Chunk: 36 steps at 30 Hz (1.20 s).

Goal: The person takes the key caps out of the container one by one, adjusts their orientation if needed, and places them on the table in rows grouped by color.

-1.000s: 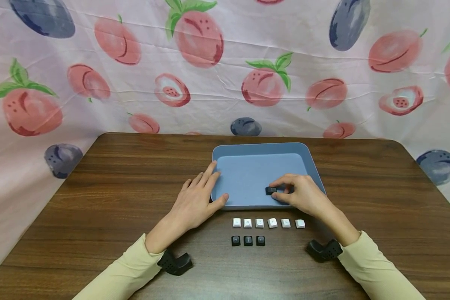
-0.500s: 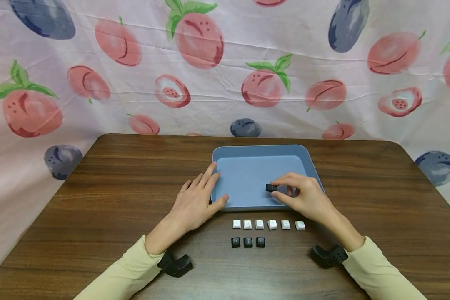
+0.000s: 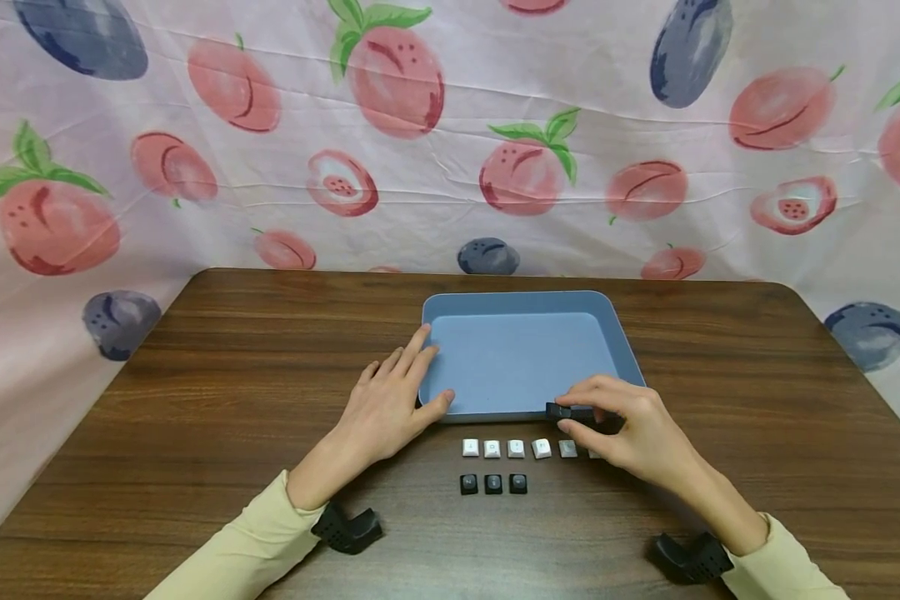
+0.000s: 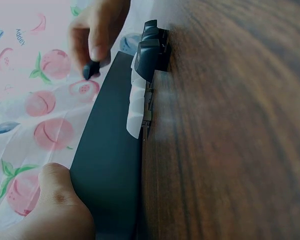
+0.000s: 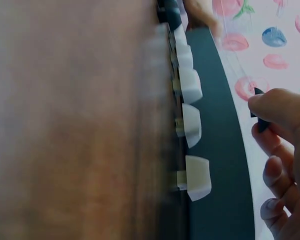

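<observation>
Between thumb and fingers my right hand (image 3: 637,429) pinches a black keycap (image 3: 558,411), held up over the near rim of the blue tray (image 3: 521,358). In the right wrist view the same keycap (image 5: 260,110) shows dark at the fingertips. My left hand (image 3: 390,408) lies with fingers spread against the tray's left side. Before the tray stands a row of several white keycaps (image 3: 516,449); the right hand partly covers its right end. Nearer me is a shorter row of three black keycaps (image 3: 493,484). The tray's floor shows nothing on it.
A brown wooden table (image 3: 285,333) carries everything. Behind it hangs a fruit-patterned cloth (image 3: 270,167). Black camera mounts (image 3: 348,529) sit at both wrists, the right mount (image 3: 690,558) low over the table.
My right hand has lifted the black keycap from inside the tray and carried it toward me and slightly right, to the near rim. The left hand stays where it was.
</observation>
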### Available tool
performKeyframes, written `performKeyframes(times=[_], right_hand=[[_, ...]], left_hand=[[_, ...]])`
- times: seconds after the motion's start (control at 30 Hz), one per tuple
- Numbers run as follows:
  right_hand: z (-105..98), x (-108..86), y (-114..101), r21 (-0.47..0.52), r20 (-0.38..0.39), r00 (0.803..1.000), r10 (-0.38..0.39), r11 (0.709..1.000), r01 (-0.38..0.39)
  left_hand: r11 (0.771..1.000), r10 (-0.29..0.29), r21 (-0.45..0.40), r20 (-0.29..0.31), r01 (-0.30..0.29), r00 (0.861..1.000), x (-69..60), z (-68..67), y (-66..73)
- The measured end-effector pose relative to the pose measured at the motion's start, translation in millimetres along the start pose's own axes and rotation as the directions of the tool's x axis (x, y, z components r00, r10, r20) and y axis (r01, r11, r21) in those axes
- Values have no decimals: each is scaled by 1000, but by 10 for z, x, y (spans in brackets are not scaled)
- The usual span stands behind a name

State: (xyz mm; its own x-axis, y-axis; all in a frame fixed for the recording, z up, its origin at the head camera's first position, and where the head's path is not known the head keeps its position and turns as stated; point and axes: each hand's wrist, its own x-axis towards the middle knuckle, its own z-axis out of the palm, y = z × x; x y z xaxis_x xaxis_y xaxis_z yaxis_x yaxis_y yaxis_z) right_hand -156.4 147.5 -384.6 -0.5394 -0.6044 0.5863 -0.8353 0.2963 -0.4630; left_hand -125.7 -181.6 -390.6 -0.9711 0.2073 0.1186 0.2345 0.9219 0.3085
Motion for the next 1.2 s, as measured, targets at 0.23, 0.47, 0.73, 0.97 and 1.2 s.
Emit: performKeyframes(times=[0.23,0.47,0.73,0.97,1.2], right_hand=[[62,-108,-164,3,-18,992,-128,992,128],[110,-157,-319,-73,34,989,-145,986,148],[158,-265,-438,-131,95,990,-100,985,112],[202,-298,-471,-159,144,982,-123,976,146],[245,-336,-513,-195,163,983,-81,974,113]], left_hand=[[1000,4,0,9,-4,1000,-31,-5,-34],[1000,8,-1,6,-8,1000,-48,-8,-55],[1000,21,-2,8,-21,1000,-59,-23,-59],[1000,25,4,6,-25,1000,-82,-17,-75],[1000,31,3,8,-31,1000,-100,-15,-85]])
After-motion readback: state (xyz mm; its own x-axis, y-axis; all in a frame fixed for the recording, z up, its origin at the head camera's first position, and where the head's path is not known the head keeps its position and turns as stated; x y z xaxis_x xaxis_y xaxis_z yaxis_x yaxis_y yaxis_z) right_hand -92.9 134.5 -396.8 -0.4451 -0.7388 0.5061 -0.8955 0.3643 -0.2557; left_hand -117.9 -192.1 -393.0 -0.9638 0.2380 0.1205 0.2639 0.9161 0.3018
